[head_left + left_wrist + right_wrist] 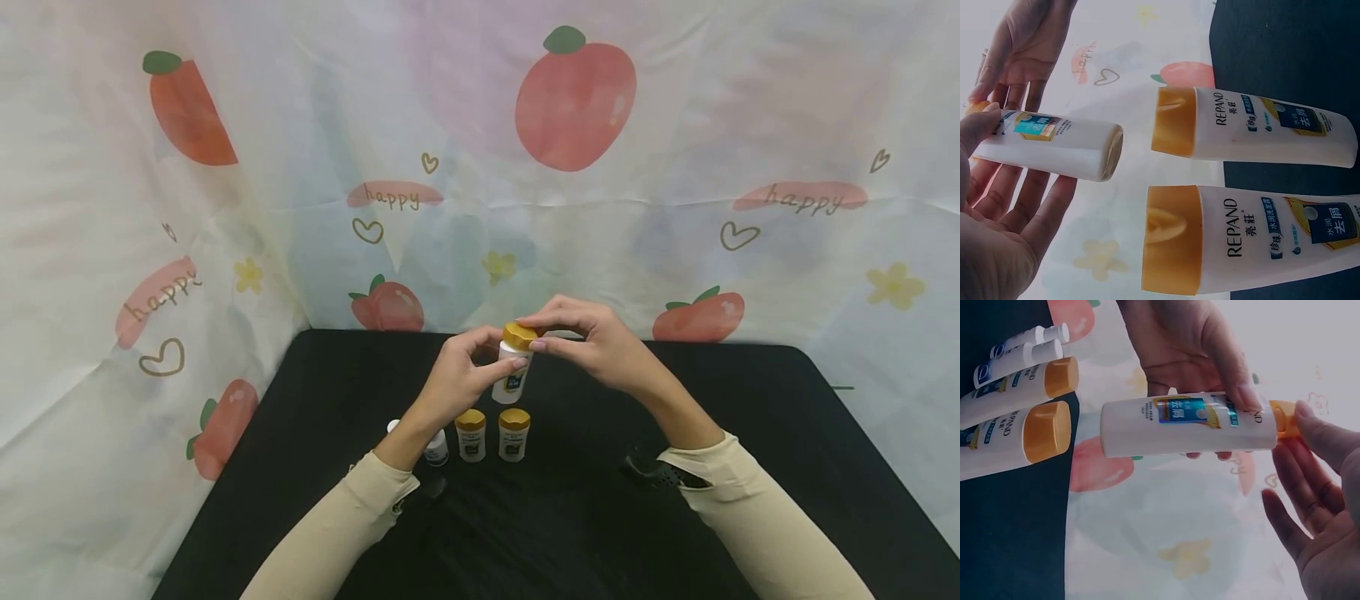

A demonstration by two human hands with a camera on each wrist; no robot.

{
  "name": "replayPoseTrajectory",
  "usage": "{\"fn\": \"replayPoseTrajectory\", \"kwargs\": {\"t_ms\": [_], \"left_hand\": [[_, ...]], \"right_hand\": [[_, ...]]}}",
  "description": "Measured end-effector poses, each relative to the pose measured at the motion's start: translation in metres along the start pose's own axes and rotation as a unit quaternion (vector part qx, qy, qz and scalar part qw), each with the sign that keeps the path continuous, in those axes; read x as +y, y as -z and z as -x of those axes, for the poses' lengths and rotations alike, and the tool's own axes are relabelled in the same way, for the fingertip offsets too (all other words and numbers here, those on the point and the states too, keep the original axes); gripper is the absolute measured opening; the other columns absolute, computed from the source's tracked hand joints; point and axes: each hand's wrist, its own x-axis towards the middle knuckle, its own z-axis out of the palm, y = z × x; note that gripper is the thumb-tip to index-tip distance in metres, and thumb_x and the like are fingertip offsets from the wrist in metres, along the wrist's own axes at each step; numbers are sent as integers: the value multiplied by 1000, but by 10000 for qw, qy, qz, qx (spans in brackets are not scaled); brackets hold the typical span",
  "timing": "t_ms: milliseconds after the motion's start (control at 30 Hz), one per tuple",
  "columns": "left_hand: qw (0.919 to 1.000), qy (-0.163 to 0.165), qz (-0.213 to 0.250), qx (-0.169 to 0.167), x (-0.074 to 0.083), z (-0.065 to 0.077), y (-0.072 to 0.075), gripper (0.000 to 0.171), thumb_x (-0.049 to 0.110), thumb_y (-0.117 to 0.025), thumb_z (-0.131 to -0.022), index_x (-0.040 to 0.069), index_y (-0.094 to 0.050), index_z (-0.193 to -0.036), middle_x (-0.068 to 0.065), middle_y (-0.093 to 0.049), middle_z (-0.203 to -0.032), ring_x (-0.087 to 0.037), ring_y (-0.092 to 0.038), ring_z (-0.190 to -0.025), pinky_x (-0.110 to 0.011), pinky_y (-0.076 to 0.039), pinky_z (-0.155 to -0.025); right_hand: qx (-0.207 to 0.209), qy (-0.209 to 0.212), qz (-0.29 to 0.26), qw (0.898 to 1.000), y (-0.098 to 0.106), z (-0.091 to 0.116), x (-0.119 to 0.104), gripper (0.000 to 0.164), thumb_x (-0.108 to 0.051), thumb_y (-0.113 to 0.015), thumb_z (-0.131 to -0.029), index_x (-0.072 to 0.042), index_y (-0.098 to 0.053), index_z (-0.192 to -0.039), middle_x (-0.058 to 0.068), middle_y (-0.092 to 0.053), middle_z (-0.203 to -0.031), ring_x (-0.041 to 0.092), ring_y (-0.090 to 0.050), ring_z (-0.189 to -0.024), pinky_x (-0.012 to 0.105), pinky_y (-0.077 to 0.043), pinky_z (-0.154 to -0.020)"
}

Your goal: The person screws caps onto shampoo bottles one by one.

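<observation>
Up off the table, a white shampoo bottle [513,382] with a gold cap is held between both hands. The left hand [463,377] grips its body, thumb across the front near the label and fingers behind. At the top, the right hand [596,337] pinches the gold cap [1285,420] between thumb and fingers. The right wrist view has the blue and gold label facing the camera. Below, two matching shampoo bottles [471,442] [513,442] stand upright side by side, their gold caps on.
Left of the matching pair, partly behind the left forearm, stand two smaller white bottles [1019,365] with white caps. A black cloth covers the table [570,533]. Behind and to the left hangs a pale curtain [465,100] printed with fruit.
</observation>
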Motion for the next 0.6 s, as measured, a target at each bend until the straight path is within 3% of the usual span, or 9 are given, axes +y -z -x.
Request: {"fn": "replayPoseTrajectory", "kwargs": {"t_ms": [367,600], "left_hand": [[10000,48,-10,81,-1,0,1,25,24,-77,-93,14,-72,-115,-2,-71,-101,-17,-66,-93,-33,-54,-74],[10000,-48,-22,81,-3,-1,-1,24,25,-77,-93,14,-72,-114,-1,-72,-99,-16,-66,-91,-32,-53,-73]], "right_hand": [[319,150,-102,9993,-1,0,4,36,14,-72,-84,-2,-75,-117,6,-69,-102,17,-62,-91,23,-53,-78],[379,90,-221,9990,-3,0,7,33,13,-73,-85,-5,-76,-112,11,-70,-113,19,-66,-106,27,-54,-94]]}}
